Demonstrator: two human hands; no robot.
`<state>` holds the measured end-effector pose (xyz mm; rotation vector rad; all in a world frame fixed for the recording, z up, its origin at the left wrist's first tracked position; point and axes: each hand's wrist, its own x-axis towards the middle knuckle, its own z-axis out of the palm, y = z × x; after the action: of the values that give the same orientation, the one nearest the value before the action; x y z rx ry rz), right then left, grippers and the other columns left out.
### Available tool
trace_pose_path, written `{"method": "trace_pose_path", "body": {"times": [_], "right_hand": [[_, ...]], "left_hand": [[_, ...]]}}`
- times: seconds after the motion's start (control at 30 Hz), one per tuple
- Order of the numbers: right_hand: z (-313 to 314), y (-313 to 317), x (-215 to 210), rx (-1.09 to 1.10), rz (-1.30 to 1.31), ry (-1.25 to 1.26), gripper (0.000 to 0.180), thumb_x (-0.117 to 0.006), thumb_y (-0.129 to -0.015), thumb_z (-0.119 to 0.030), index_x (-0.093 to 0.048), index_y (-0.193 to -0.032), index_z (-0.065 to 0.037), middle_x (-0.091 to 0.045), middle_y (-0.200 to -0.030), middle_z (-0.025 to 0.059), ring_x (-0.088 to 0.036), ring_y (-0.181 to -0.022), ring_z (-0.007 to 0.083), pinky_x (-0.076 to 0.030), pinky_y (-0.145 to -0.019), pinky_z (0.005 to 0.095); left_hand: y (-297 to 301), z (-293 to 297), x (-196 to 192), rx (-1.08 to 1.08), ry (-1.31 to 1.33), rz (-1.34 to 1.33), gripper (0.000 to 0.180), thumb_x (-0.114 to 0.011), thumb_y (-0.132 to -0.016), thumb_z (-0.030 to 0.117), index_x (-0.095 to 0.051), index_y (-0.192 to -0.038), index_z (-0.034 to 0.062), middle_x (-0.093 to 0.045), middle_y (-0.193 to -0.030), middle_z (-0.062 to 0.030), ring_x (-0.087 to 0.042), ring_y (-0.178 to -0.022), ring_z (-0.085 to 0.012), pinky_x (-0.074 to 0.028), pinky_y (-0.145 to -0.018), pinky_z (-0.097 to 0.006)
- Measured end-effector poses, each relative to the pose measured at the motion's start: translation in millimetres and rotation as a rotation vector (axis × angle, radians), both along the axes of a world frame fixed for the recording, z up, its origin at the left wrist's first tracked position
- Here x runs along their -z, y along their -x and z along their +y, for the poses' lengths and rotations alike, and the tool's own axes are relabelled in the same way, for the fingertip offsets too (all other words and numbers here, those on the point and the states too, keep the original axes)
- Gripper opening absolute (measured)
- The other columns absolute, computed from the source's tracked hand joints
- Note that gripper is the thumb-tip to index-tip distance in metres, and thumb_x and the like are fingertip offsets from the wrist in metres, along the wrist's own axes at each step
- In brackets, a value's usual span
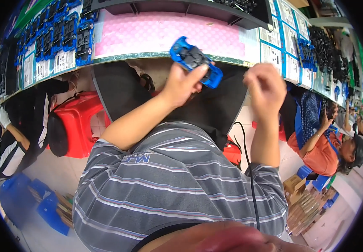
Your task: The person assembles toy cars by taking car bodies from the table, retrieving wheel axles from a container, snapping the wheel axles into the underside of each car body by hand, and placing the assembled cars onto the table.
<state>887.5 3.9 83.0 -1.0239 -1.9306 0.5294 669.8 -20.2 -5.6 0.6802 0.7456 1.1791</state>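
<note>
Blue-and-black plastic car-shaped shell [191,54] is overlapping, in view, the green near edge of the table [127,57]; just beyond the left grip [182,82], a pink bubble-patterned sheet [139,35] is leaving open room. Farther ahead of that grip, a long black plastic tray [169,7] is holding small dark parts [238,4]. The left grip is pinching the shell, which is jutting ahead and right. The right grip [268,90] is hovering apart, too blurred to tell if pinching.

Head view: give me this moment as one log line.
left hand: holds blue-and-black car-shaped part | right hand: raised, blurred, grip unclear | bench: pink mat, black tray beyond
</note>
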Motion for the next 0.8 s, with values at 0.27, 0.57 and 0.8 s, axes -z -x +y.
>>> {"method": "trace_pose_path", "body": {"times": [0.27,0.57,0.8], "right_hand": [[167.3,22.0,-40.5,0.496,-0.543,0.175,0.044,-0.08,-0.073,-0.018,-0.067,-0.112,-0.002,-0.066,-0.105,0.0189,-0.064,-0.098,0.0364,-0.052,-0.085,0.0418],[201.5,20.3,-14.1,0.38,-0.663,-0.281,0.014,-0.067,-0.081,-0.01,-0.068,-0.093,-0.003,-0.067,-0.094,0.0184,-0.065,-0.087,0.0364,-0.052,-0.076,0.0445],[174.5,13.0,-2.3,0.338,-0.258,-0.3,0.012,-0.062,-0.079,0.008,-0.065,-0.089,0.001,-0.065,-0.088,0.0154,-0.065,-0.077,0.0278,-0.049,-0.066,0.0324]], "left_hand": [[27.5,-4.2,-2.1,0.03,0.023,0.109,0.029,-0.062,-0.096,0.022,-0.054,-0.119,0.0061,-0.068,-0.112,-0.0096,-0.056,-0.06,-0.004,-0.042,-0.047,-0.016],[30.3,-17.2,-3.1,-0.004,0.033,0.17,0.028,-0.063,-0.095,0.021,-0.056,-0.117,0.0033,-0.068,-0.111,-0.0087,-0.056,-0.059,-0.0044,-0.044,-0.047,-0.017],[33.4,-9.6,-8.6,-0.06,-0.018,0.128,0.034,-0.071,-0.091,0.033,-0.064,-0.108,0.0041,-0.064,-0.082,-0.0008,-0.055,-0.058,-0.004,-0.043,-0.048,-0.018]]}}
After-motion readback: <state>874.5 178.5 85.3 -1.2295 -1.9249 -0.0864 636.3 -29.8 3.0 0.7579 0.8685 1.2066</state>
